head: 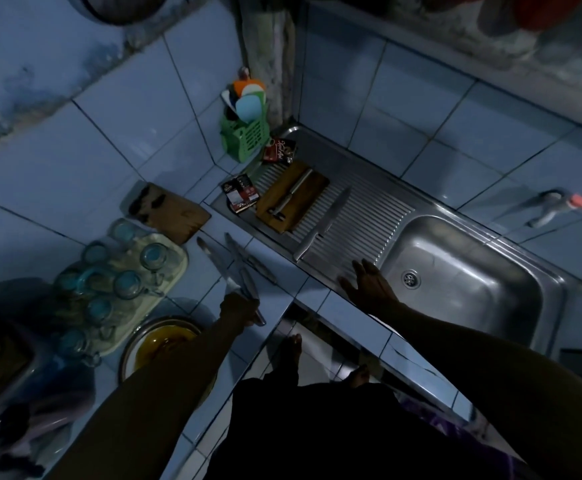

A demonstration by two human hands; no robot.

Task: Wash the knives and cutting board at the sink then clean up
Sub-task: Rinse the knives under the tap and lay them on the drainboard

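Fingers of the left hand point(239, 311) curl round the handles of two knives point(228, 268), blades pointing away over the tiled tabletop point(275, 271). The right hand point(369, 285) rests flat, fingers spread, on the ribbed drainer point(362, 216) beside the sink point(462, 268). A third knife point(324, 225) lies on the drainer, near a cutting board point(291, 200).
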